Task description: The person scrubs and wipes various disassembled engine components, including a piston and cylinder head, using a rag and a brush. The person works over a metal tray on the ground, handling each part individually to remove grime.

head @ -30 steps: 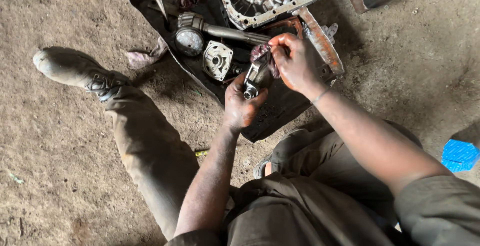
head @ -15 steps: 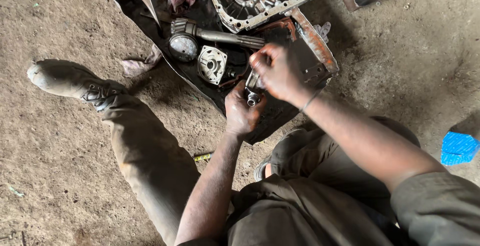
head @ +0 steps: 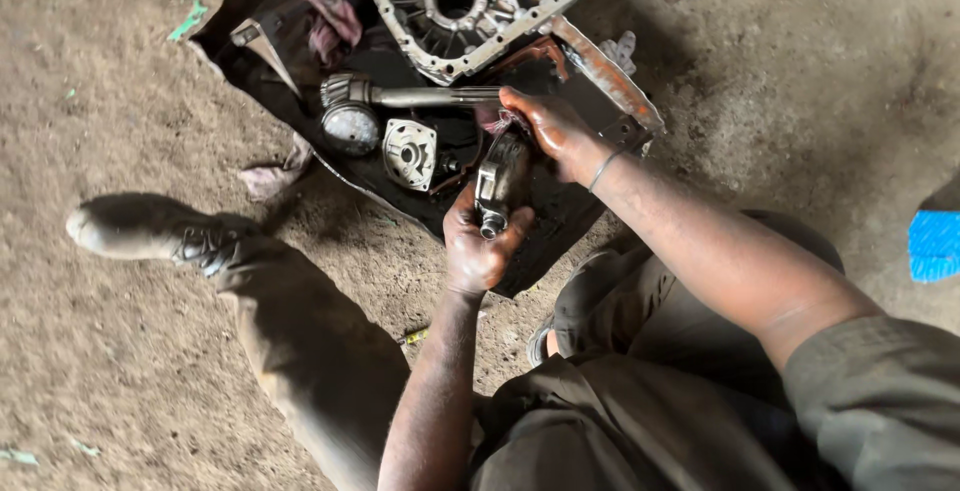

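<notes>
At the centre of the frame, the left hand grips a small metal part, long axis running up the frame; the right hand clasps its upper end, above a dark sheet.

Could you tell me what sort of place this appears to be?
Probably an informal vehicle repair yard: bare dirt floor, an aluminium gearbox housing and a pinion shaft lying on a greasy black sheet.

Around the small flanged cover, room is tight: the geared shaft lies just behind it, the big aluminium housing farther behind, a round cap to its left. Nearer the outstretched leg, bare dirt floor lies open.
</notes>
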